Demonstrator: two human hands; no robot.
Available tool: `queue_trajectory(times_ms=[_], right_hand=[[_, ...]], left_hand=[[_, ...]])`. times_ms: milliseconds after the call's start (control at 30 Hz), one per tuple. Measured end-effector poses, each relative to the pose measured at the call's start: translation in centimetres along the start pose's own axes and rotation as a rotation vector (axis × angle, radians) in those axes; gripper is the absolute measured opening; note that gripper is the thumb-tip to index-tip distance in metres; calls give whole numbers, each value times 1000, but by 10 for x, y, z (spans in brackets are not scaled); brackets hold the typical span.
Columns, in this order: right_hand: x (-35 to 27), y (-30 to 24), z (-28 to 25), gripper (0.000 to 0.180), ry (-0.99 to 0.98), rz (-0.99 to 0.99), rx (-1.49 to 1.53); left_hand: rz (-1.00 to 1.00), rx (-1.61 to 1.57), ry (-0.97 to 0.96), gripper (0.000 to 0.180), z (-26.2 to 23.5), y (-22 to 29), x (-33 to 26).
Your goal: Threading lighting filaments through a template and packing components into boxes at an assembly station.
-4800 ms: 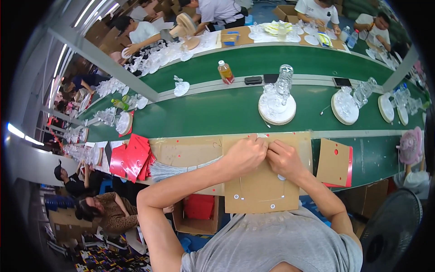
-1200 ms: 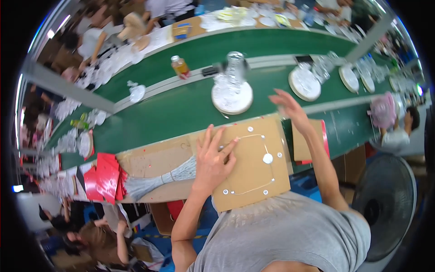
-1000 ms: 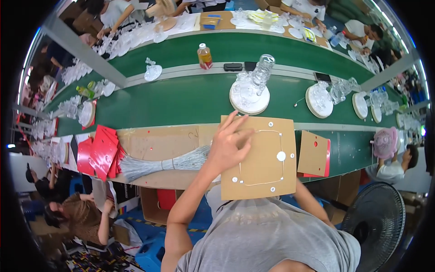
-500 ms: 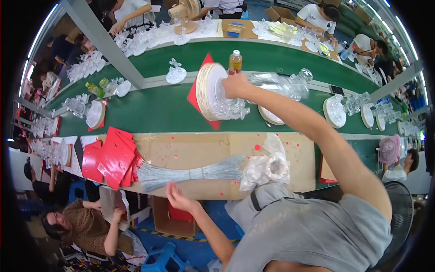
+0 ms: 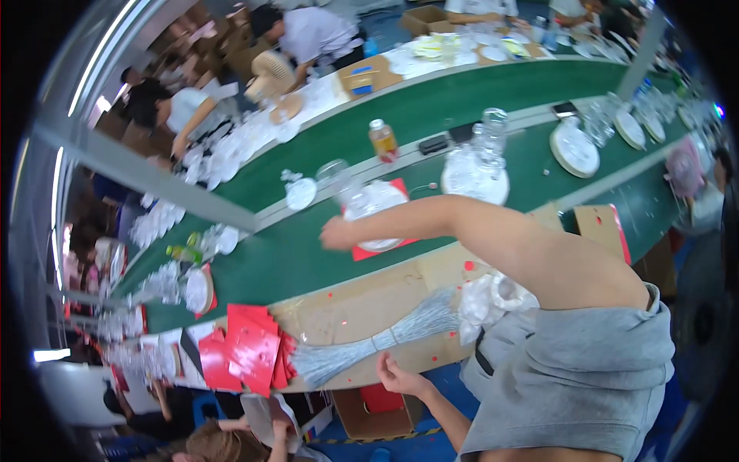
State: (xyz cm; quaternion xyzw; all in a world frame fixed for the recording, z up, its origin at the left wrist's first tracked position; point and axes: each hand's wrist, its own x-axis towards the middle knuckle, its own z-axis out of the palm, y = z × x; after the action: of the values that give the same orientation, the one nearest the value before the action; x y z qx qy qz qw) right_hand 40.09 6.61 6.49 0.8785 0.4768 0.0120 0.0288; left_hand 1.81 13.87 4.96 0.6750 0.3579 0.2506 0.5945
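My right hand (image 5: 336, 233) reaches over the green conveyor belt (image 5: 265, 266), beside a white round base (image 5: 379, 245) on a red sheet (image 5: 365, 252). Clear plastic pieces (image 5: 369, 199) and a clear plastic cup (image 5: 334, 174) are on or next to this base. The fingers of that hand are smeared by motion, so I cannot tell what they do. Low over the front edge of the cardboard, my left hand (image 5: 402, 375) is open, palm up and fingers loosely bent, with nothing in it. Close to it lies a bundle of silvery wire strands (image 5: 377, 341), tied in the middle.
Red sheets (image 5: 250, 350) are stacked left on the cardboard (image 5: 350, 312). A crumpled white plastic bag (image 5: 493, 304) sits near my lap. More bases with clear parts (image 5: 475, 173), an amber-filled bottle (image 5: 382, 141) and a phone (image 5: 564, 109) stand farther off. Co-workers (image 5: 312, 35) work across the belt.
The base, tilted up under my right hand before, now lies flat on its red sheet. My right hand has swung to its left side. The whole view has turned and shifted.
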Motion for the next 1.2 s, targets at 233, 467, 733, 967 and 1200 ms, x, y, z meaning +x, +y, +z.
queue_trajectory(times_ms=[233,467,733,967,1200], right_hand=[[-209,67,-177,50,248,995,-227],[-327,50,-165,44,-226,971,-87],[-529,-182,-196,71,553,1047,393],[-441,-235,24,65,603,982,912],[-461,-209,95,47,608,998,375]], left_hand=[[37,-68,-292,22,25,-7,-14],[-1490,-863,-960,100,182,-30,-47],[-751,-844,-1012,89,157,42,-23],[-387,-747,-1215,69,35,126,-14],[-167,-464,-933,55,40,112,-71]])
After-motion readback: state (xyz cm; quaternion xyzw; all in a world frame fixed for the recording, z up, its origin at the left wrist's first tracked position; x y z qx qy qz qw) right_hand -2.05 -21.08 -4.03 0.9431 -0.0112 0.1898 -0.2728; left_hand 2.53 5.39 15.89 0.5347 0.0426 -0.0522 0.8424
